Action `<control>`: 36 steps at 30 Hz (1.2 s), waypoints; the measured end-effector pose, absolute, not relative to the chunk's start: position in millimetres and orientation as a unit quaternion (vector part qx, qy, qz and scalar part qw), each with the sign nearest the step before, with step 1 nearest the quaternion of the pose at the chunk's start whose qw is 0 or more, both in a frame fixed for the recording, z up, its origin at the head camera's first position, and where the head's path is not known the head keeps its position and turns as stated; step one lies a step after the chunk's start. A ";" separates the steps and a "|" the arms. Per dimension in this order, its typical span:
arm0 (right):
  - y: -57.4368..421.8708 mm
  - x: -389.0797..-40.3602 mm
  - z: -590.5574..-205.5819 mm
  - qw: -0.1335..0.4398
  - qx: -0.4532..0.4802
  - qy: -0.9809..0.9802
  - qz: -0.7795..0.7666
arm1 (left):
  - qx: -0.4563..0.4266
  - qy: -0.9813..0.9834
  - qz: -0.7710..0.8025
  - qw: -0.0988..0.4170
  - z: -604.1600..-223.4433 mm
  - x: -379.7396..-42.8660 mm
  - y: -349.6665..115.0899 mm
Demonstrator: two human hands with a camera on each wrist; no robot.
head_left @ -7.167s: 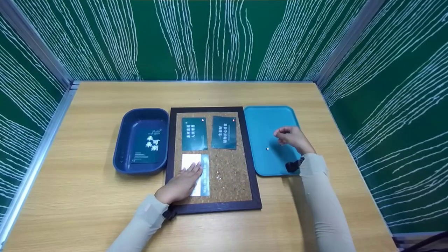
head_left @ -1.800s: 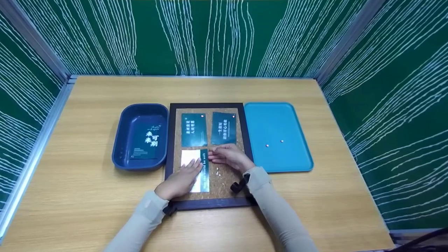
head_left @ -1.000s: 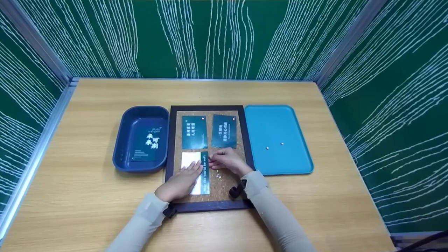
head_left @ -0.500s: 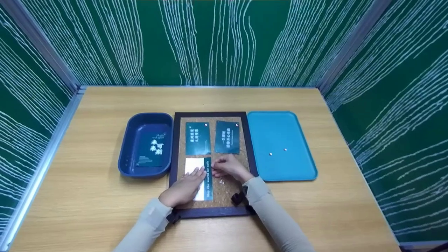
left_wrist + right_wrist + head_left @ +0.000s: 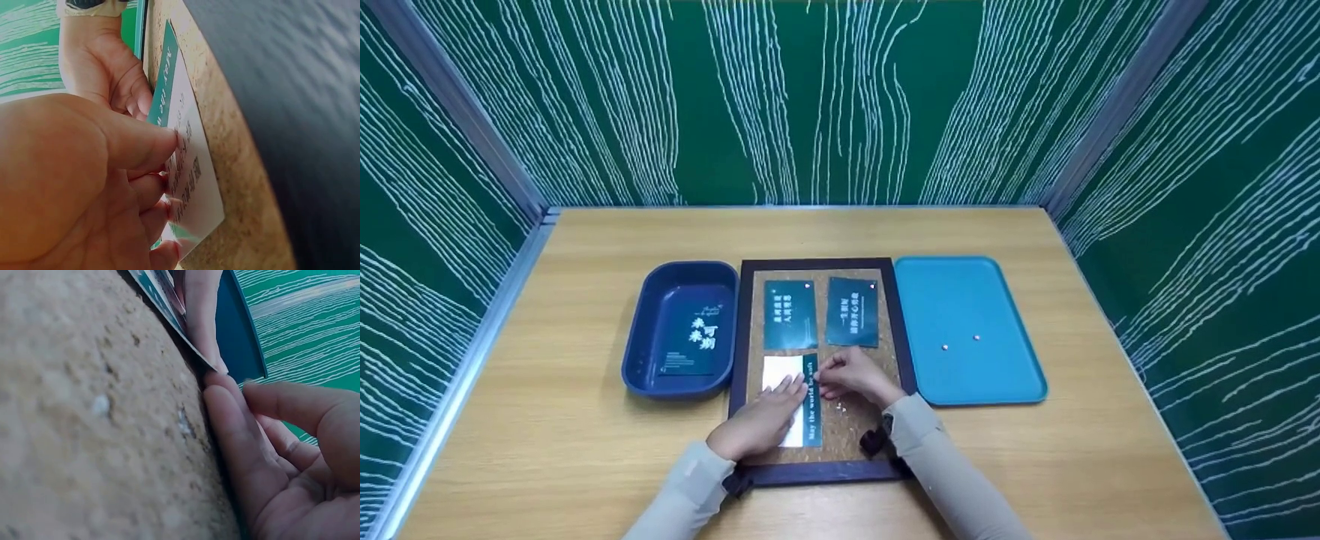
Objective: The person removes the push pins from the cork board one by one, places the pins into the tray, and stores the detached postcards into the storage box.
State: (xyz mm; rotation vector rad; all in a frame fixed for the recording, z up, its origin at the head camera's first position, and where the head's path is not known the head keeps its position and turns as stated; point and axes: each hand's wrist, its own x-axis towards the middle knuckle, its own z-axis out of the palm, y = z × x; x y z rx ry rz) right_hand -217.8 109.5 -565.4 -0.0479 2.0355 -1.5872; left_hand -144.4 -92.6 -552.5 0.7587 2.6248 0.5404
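A white-and-green card [image 5: 812, 427] lettered "May the world" lies on the framed corkboard [image 5: 855, 442], lower left. My left hand [image 5: 761, 420] rests on its white part, fingers fairly straight. Along the card's green edge, my right hand [image 5: 856, 377] brings thumb and forefinger together in a pinch, the other fingers curled. What sits between those fingertips is almost wholly hidden; it seems to be a small push pin. In the right wrist view the right fingertips [image 5: 225, 405] meet the card edge [image 5: 197, 357], close over the cork.
Two green cards, left [image 5: 790, 315] and right [image 5: 853, 312], are pinned at the board's top. Tiny pale bits [image 5: 841, 408] dot the cork. A blue bin [image 5: 634, 360] holding another card [image 5: 690, 337] stands left. The turquoise tray [image 5: 971, 292] at right holds two pins.
My right hand has gone from the tray to the card's green edge and stayed there. My left hand keeps its place on the card. The head view has tilted upward lately.
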 end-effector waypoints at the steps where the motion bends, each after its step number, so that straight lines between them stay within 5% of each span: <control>1: 109.4 -216.6 -566.0 0.276 -0.021 0.759 -0.589 | 0.267 0.928 0.190 0.178 -553.1 -143.9 -92.2; 36: 106.2 -217.2 -567.4 0.277 -0.006 0.776 -0.567 | 0.255 0.895 0.310 0.196 -534.9 -154.8 -108.2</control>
